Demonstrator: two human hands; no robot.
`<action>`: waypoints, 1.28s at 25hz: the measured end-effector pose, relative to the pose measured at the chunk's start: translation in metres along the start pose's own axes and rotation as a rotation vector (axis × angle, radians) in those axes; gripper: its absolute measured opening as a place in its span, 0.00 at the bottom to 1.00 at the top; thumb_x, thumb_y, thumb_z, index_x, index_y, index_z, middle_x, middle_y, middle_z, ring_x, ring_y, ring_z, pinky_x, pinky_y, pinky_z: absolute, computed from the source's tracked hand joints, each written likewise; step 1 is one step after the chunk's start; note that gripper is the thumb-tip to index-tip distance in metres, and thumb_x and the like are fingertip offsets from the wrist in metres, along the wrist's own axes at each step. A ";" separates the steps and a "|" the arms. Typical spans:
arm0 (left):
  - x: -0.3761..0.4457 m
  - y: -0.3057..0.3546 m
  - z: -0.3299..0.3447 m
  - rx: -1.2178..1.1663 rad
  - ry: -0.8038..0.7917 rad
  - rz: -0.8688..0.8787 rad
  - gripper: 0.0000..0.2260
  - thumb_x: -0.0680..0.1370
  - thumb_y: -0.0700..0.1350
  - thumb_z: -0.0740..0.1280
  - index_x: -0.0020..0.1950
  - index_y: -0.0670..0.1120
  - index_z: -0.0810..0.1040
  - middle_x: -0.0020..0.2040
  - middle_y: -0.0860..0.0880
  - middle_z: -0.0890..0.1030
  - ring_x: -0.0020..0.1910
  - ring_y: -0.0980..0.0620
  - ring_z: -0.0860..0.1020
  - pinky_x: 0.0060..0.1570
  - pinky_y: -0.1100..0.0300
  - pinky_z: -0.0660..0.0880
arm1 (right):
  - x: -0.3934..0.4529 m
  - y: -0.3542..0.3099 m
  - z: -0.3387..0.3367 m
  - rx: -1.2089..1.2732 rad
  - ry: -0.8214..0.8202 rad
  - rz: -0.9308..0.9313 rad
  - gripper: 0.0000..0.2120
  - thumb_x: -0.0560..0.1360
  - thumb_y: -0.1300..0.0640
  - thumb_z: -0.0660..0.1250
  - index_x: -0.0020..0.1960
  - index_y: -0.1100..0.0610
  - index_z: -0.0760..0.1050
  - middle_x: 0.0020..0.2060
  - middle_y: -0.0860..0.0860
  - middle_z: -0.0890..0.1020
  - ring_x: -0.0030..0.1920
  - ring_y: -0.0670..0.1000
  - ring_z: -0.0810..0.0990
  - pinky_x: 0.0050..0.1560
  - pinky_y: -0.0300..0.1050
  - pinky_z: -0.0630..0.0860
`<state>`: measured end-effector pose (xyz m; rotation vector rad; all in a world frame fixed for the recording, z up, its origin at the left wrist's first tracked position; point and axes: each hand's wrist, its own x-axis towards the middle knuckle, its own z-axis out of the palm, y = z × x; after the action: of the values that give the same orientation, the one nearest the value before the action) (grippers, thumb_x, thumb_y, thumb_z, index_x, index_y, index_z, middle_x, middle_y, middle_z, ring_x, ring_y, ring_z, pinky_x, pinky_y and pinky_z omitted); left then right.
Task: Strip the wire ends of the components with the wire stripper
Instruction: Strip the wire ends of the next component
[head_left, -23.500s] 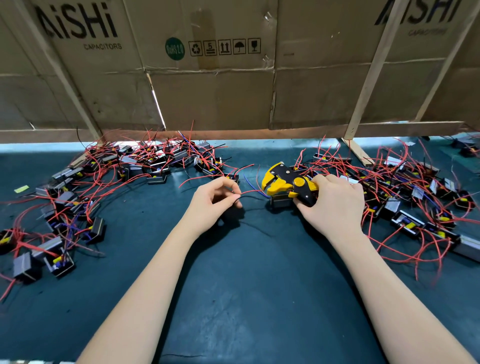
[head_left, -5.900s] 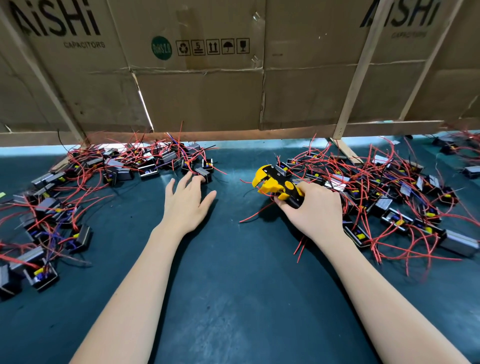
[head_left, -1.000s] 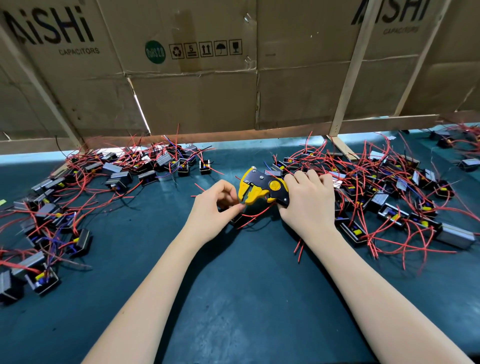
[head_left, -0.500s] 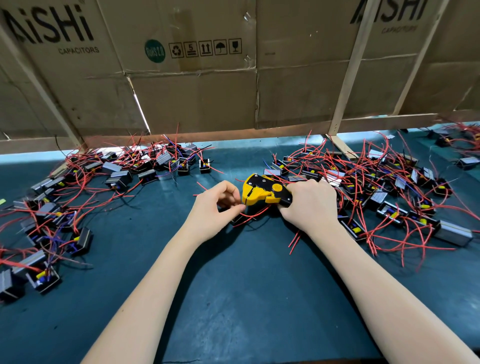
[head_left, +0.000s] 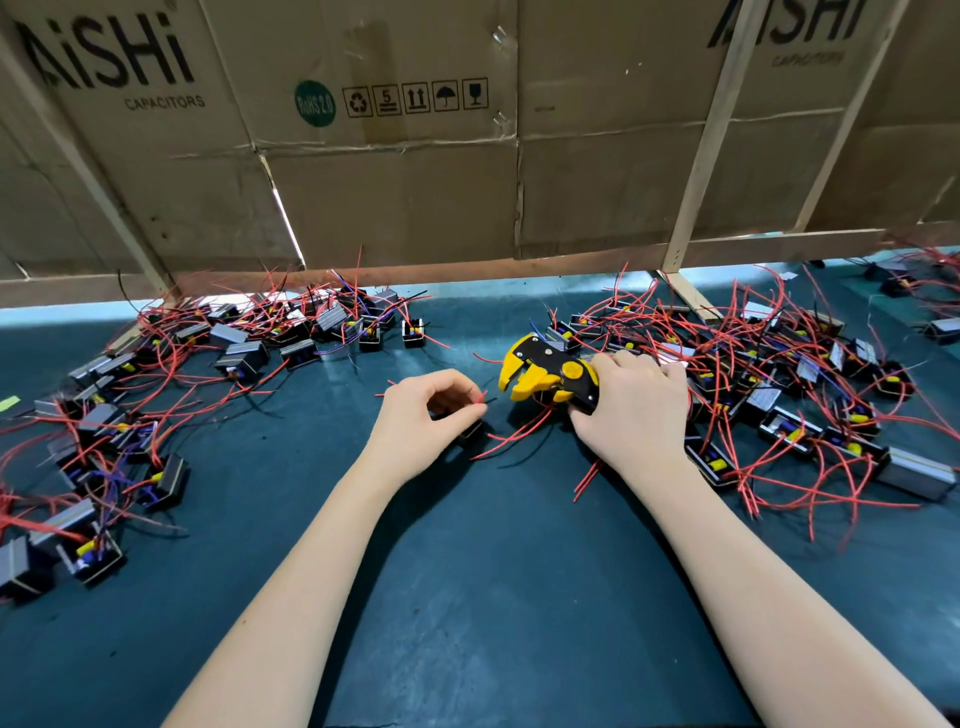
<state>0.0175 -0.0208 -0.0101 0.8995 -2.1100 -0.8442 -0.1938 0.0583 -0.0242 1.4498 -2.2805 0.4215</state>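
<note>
Far left: pile of components (head_left: 156, 374) with red wires sprawls from the near-left table edge back to the cardboard wall (head_left: 395, 197), touching the wall's lower lip. Its inner edge ends at a lone small component (head_left: 414, 332), standing just apart from the rest.

Centre: dark green mat (head_left: 467, 597) lies bare between the two forearms and toward the near edge; widest open room is here. A narrower lane of bare mat runs back to the wall between the two piles.

Left hand (head_left: 421, 421) rests on the mat, fingers curled, thumb and forefinger pinching a red wire end (head_left: 480, 399). A dark component (head_left: 470, 431) sits just under the fingertips, mostly hidden.

A small gap separates that wire tip from the wire stripper (head_left: 545, 374), yellow and black, its head spread wide and pointing left. Loose red wires trail beneath it onto the mat.

Right hand (head_left: 634, 410) wraps the stripper's handles, fingers curled over them, heel of the hand low to the mat.

Right: second pile (head_left: 789, 384) crowds against the right hand and wrist, reaching the wall's wooden strut (head_left: 691, 301) and running toward the right frame edge.
</note>
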 end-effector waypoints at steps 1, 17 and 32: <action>0.000 0.000 0.001 -0.005 0.034 -0.028 0.02 0.74 0.38 0.73 0.43 0.44 0.82 0.37 0.51 0.83 0.36 0.57 0.78 0.45 0.62 0.75 | 0.000 -0.001 0.000 -0.006 0.000 0.002 0.16 0.68 0.45 0.70 0.49 0.54 0.76 0.47 0.51 0.81 0.51 0.58 0.77 0.51 0.51 0.63; -0.001 0.002 0.013 -0.001 0.101 -0.062 0.04 0.73 0.37 0.73 0.39 0.43 0.80 0.35 0.47 0.82 0.32 0.59 0.74 0.38 0.70 0.70 | 0.002 -0.010 -0.002 -0.023 -0.064 -0.036 0.12 0.70 0.43 0.67 0.43 0.51 0.74 0.44 0.49 0.82 0.49 0.55 0.80 0.53 0.50 0.63; 0.000 -0.011 0.008 0.308 0.164 0.066 0.03 0.73 0.43 0.73 0.44 0.47 0.80 0.30 0.54 0.74 0.30 0.58 0.71 0.37 0.59 0.68 | 0.000 0.000 -0.005 0.214 0.032 0.093 0.12 0.69 0.45 0.70 0.44 0.52 0.76 0.43 0.50 0.80 0.49 0.57 0.79 0.50 0.51 0.65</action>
<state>0.0146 -0.0245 -0.0228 1.0115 -2.1445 -0.4015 -0.1933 0.0609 -0.0200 1.4270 -2.3418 0.7318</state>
